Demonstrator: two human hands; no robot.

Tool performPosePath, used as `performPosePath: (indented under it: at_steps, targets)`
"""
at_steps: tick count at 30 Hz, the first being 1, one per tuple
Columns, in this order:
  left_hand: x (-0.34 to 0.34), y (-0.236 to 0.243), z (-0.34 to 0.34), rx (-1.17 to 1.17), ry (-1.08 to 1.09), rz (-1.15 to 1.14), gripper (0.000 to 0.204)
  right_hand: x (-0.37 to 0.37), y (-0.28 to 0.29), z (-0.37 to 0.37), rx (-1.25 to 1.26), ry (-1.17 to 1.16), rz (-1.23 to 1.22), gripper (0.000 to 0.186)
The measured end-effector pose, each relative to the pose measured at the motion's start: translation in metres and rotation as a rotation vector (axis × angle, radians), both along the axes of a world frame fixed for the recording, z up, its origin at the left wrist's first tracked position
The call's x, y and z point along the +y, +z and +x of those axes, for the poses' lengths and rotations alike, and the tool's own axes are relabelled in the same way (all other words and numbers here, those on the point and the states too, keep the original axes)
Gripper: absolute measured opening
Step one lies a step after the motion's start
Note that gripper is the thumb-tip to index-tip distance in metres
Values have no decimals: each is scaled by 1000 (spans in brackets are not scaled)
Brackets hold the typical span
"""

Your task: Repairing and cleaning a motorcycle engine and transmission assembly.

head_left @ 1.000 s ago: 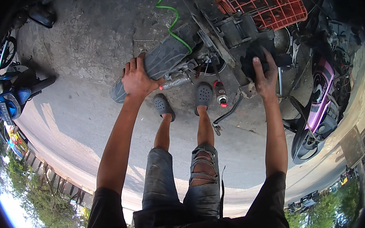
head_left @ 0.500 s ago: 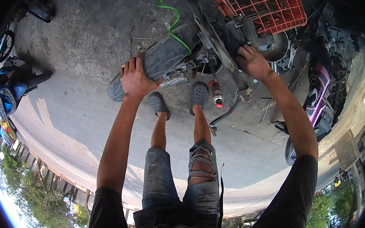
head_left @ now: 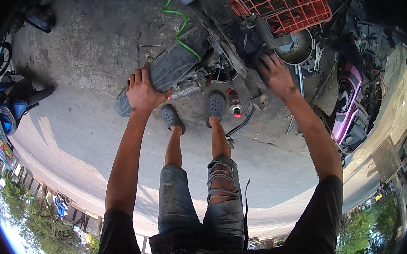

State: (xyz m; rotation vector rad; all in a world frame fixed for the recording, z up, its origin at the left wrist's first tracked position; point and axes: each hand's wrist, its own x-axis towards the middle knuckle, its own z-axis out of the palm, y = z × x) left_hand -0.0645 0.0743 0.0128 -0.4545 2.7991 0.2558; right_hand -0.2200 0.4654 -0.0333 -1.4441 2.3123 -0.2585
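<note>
My left hand [head_left: 142, 91] lies across a worn black motorcycle tyre [head_left: 177, 63], fingers curled over its tread and thumb out along the side. The tyre slants away from me toward a long dirty metal beam [head_left: 228, 50] of the motorcycle. To the right of this beam my right hand [head_left: 277, 75] closes on a dark part beside a black cloth-like piece [head_left: 246, 42]; its fingertips are hidden. Between tyre and feet is a ribbed metal piece [head_left: 185, 91]. A red-capped can [head_left: 234, 103] stands near my right foot.
A green coiled hose [head_left: 183, 25] runs over the tyre. Beyond my right hand are a red crate [head_left: 289, 12] and a round metal basin [head_left: 296, 47]. A purple body panel [head_left: 347, 102] lies at right; a blue motorcycle [head_left: 6, 111] stands at left.
The whole view has shifted slightly, so most things sit farther left. My left hand stays on the tyre. My right hand sits a little lower, and a metal rod now shows beside it.
</note>
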Motion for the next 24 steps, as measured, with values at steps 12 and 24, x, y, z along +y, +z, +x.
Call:
performPosePath:
  at_steps: [12,24]
  targets:
    - [4,2,7,5,-12,-11,95,-32,25,-16,222,-289,106,32]
    - [6,0,1,-33,41,-4,101,14,18,-88,163,-654,-90,32]
